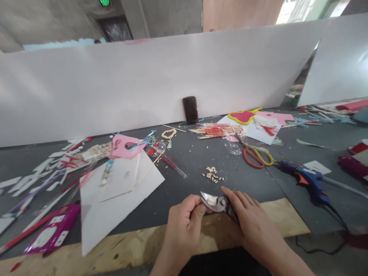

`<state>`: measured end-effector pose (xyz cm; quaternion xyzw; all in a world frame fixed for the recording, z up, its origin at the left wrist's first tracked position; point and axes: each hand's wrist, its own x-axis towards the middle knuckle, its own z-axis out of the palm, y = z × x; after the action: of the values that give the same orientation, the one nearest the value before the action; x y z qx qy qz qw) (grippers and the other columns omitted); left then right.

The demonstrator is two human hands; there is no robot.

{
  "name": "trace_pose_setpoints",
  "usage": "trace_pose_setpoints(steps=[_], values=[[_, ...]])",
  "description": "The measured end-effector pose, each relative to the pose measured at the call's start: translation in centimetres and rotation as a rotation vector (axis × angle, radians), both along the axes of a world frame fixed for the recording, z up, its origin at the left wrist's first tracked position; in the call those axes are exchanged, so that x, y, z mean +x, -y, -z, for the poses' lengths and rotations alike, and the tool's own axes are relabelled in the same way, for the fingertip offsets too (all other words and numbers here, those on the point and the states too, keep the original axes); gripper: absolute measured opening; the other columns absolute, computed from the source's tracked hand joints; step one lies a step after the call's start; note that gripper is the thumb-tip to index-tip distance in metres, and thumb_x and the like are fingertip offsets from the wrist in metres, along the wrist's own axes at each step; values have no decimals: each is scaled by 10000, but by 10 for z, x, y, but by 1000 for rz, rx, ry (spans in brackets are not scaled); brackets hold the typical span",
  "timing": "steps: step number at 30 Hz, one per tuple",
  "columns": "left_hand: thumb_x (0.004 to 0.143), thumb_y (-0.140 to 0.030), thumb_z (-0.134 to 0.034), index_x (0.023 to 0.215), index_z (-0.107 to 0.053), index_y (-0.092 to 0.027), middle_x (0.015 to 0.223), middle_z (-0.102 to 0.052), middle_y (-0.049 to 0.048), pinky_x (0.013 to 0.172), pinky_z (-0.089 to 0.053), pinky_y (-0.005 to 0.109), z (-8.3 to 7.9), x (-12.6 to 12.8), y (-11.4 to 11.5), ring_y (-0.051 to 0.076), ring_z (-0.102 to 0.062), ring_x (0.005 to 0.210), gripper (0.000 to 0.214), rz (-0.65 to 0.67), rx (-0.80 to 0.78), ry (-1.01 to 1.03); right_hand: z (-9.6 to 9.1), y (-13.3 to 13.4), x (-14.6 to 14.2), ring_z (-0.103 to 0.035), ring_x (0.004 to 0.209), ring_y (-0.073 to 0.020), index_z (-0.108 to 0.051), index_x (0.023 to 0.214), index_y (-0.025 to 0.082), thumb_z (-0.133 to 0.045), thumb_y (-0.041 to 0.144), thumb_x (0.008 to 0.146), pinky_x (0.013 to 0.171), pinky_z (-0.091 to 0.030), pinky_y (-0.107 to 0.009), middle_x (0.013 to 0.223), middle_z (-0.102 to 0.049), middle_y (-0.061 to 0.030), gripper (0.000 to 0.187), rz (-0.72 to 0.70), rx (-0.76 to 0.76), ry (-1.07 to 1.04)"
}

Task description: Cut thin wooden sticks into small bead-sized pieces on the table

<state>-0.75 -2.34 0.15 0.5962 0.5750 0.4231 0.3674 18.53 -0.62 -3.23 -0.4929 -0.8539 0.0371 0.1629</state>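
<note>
My right hand (250,218) is wrapped round the handles of a pair of pruning shears (220,203), near the table's front edge. The blades point left and stand apart, with something pale between them. Thumb and fingers of my left hand (181,222) are pinched together right at the blade tips; what they hold is mostly hidden. Just beyond the shears lies a small heap of short cut pale pieces (212,175). Farther back is a bundle of thin wooden sticks (214,131) with red parts, partly under clear wrap.
Scissors (257,156) and a blue glue gun (309,180) lie to the right. A phone (190,110) leans on the white board (138,84). On the left are white paper (115,209), a pink cutout (126,146), a purple packet (54,230) and scattered strips.
</note>
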Motion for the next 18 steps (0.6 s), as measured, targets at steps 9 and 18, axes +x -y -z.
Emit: trace_pose_setpoints(steps=[9, 18], values=[[923, -280, -429, 818, -682, -167, 670, -665, 20, 534, -375, 194, -1, -7, 0, 125, -572, 600, 297, 132, -12, -32, 4, -4, 2, -613, 901, -238, -384, 1322, 166, -375, 48, 759, 741, -518, -386, 1072, -620, -120, 575, -20, 33, -13], [861, -310, -512, 801, -676, -165, 666, -677, 16, 549, -427, 185, 0, 0, 1, 138, -606, 610, 227, 3, -11, 106, 2, -7, -1, -631, 854, -226, -447, 1265, 168, -348, 1, 675, 712, -519, -359, 1024, -634, -110, 621, -4, -6, 22]])
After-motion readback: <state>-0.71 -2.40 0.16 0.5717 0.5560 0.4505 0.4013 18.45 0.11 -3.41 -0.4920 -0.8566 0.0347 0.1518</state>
